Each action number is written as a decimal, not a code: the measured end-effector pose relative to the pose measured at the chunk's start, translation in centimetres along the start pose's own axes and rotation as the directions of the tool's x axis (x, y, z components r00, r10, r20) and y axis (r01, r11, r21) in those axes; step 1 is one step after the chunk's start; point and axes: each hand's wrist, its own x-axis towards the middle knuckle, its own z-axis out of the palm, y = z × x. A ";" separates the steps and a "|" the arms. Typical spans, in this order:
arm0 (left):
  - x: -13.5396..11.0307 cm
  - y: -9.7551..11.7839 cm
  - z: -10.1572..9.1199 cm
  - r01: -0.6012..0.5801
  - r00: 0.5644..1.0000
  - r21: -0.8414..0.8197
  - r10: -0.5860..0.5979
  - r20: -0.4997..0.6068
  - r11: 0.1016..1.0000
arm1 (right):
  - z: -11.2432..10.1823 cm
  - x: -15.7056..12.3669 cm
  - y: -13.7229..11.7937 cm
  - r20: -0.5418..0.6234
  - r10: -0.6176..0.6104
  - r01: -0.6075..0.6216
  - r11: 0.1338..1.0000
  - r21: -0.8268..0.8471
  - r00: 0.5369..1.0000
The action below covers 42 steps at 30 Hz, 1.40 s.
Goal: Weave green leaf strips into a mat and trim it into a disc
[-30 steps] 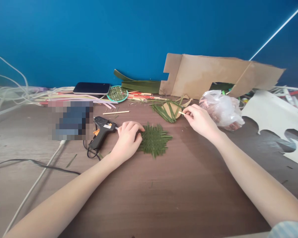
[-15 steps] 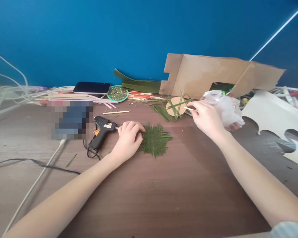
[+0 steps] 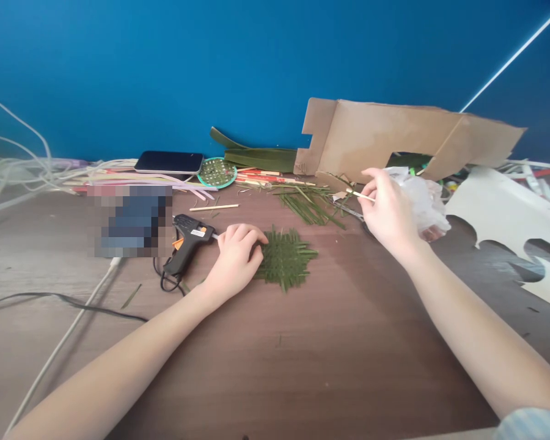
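Woven leaf mat (image 3: 286,264), likely light and easily frayed, is pinned flat at its edge by the left hand (image 3: 233,260) with curled fingers, while the right hand (image 3: 387,211) pinches a thin stick (image 3: 361,195).

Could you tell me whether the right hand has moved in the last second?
Yes: the right hand moved rightward, toward the plastic bag beside the cardboard.

Right hand (image 3: 389,211) carried its stick (image 3: 362,195) toward the bag (image 3: 424,198).

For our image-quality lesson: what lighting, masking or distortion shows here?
Head view: soft even light, faint shadow beneath the left hand; pixelated block beside the glue gun; wide-angle stretch toward the lower corners; thin stick in the right hand sharp.
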 end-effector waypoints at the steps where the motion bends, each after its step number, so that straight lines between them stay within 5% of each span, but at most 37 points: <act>1: 0.0 0.0 0.0 0.000 1.000 0.000 0.000 -0.001 1.000 | 0.0 0.0 0.0 -0.004 0.003 -0.003 1.000 -0.004 1.000; 16: 0.0 0.1 -0.1 0.016 1.000 -0.003 -0.016 0.008 1.000 | 0.3 0.3 1.0 -0.070 0.038 -0.033 0.997 0.066 0.997; 25: -0.1 0.0 0.0 0.008 1.000 -0.003 -0.008 -0.002 1.000 | -0.2 0.5 0.7 -0.234 0.125 -0.082 0.979 0.186 0.964; 28: -0.1 0.0 -0.1 0.032 0.999 0.001 -0.032 -0.017 0.999 | -0.2 0.3 0.1 -0.075 0.080 -0.051 0.942 0.331 0.994; 30: -0.1 -0.1 -0.1 0.056 0.998 -0.005 -0.056 -0.031 0.998 | -0.2 0.0 -0.7 0.175 0.013 -0.093 0.884 0.457 0.984; 34: 0.1 -0.3 -0.1 0.093 0.994 -0.052 -0.096 -0.043 0.994 | -0.5 -0.9 -2.6 0.521 -0.181 -0.185 0.798 0.573 0.834; 37: 0.1 -0.4 -0.1 0.096 0.993 -0.068 -0.101 -0.062 0.993 | -0.7 -1.5 -3.8 0.647 -0.285 -0.213 0.787 0.580 0.707; 42: 0.1 -0.5 -0.2 0.073 0.993 -0.063 -0.078 -0.085 0.995 | -0.5 -1.8 -4.5 0.699 -0.325 -0.123 0.852 0.509 0.637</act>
